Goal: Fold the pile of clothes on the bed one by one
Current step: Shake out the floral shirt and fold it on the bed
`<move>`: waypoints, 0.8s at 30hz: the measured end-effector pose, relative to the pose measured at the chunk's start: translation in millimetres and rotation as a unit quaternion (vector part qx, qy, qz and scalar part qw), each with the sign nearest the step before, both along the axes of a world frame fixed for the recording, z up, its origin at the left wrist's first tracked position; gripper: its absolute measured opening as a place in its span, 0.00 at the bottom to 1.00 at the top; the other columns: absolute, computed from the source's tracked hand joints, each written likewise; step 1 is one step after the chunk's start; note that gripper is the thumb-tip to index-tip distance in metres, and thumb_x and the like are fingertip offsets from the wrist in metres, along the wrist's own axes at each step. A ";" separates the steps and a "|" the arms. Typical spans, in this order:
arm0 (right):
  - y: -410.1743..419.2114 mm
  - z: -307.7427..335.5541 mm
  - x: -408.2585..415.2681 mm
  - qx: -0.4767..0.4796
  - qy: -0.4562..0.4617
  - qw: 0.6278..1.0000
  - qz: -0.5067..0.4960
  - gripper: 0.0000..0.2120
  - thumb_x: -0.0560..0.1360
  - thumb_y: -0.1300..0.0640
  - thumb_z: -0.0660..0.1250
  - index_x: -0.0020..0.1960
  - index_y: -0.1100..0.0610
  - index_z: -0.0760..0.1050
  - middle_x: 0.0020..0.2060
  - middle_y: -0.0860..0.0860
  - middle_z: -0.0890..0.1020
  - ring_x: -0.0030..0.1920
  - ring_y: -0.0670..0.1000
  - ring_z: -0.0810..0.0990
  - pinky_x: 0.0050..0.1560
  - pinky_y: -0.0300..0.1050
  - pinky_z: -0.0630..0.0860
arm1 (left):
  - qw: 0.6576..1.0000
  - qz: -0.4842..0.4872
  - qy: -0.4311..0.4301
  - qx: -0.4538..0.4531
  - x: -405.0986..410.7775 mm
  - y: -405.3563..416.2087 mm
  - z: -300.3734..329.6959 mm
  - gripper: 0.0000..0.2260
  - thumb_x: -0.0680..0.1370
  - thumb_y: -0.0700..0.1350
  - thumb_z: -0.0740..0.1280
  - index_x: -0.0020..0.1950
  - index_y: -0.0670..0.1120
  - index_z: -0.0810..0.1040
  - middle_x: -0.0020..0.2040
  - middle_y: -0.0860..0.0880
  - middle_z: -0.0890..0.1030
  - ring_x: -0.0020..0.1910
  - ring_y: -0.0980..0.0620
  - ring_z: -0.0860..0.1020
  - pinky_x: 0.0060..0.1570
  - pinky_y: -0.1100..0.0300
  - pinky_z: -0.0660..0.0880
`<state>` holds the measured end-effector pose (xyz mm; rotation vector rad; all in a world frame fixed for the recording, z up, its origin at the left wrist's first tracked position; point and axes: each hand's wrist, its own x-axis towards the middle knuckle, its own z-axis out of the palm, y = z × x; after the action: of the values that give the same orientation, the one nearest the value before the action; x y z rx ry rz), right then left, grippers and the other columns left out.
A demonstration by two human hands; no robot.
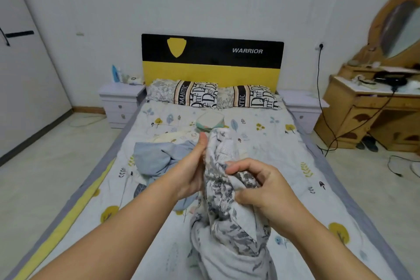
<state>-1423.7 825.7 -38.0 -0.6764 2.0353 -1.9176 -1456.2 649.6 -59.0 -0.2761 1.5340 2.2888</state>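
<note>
Both hands grip the bunched grey-print garment (223,191), left hand (193,166) high, right hand (261,186) pinching a fold; best find an edge, shake it flat on the bed (284,143) before folding.

A home bedroom: a bed (261,143) with a black-and-yellow headboard (211,59), two pillows (195,94), bedside drawers (120,103), and a wooden dressing table (363,111) with a mirror (400,27).
</note>
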 end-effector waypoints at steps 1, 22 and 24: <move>0.4 1.9 5.4 0.016 0.009 1.000 0.013 0.25 0.62 0.76 0.65 0.40 0.46 0.82 0.50 0.38 0.83 0.52 0.38 0.79 0.45 0.29 0.74 | 0.999 -0.014 -0.001 0.044 1.2 2.6 2.5 0.30 0.68 0.65 0.63 0.55 0.42 0.81 0.55 0.39 0.81 0.54 0.42 0.80 0.56 0.48 0.76; -11.6 35.2 -30.0 0.323 0.167 0.924 -0.114 0.11 0.72 0.63 0.68 0.34 0.52 0.72 0.33 0.47 0.77 0.39 0.50 0.74 0.33 0.38 0.65 | 0.987 0.079 0.104 -0.091 49.1 -27.4 42.1 0.14 0.75 0.35 0.59 0.30 0.42 0.75 0.21 0.49 0.75 0.19 0.55 0.75 0.21 0.68 0.71; -10.8 47.7 -35.1 0.321 0.165 0.921 -0.150 0.19 0.73 0.67 0.63 0.28 0.51 0.68 0.26 0.48 0.72 0.31 0.50 0.70 0.28 0.40 0.61 | 0.984 0.084 0.098 -0.124 51.4 -38.4 43.3 0.04 0.66 0.39 0.64 0.36 0.42 0.69 0.26 0.46 0.74 0.24 0.51 0.74 0.26 0.65 0.71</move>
<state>-1458.7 815.0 9.7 -0.5582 2.9064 -1.1589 -1404.7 611.3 -15.7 -0.2601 1.9690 2.3071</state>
